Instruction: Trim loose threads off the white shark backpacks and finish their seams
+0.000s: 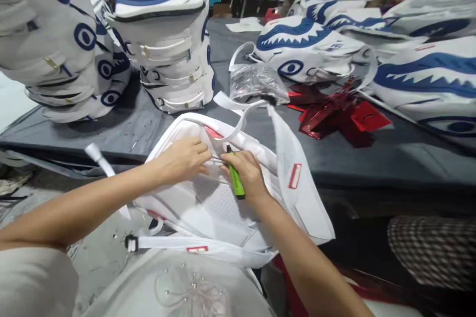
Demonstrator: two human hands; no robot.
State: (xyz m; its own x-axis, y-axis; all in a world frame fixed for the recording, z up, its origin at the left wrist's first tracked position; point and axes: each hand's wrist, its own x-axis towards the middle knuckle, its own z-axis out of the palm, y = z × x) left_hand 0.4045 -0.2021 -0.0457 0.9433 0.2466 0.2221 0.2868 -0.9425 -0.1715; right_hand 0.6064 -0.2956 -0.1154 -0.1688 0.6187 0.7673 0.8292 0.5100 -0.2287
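We've got the white bag (210,210) directly under our 2 hands, long axis running far-left to near-right; counter (122,133) just beyond it. Left hand (184,158) has its fingers pinched narrow on the bag's upper part, exact fold hidden. Right hand (247,173) is nearer the bag's right end, fingers wrapped around 1 green tool (236,181), roughly crosswise to the bag, black tip away from us. Bag: touching left fingers, beneath right ones.
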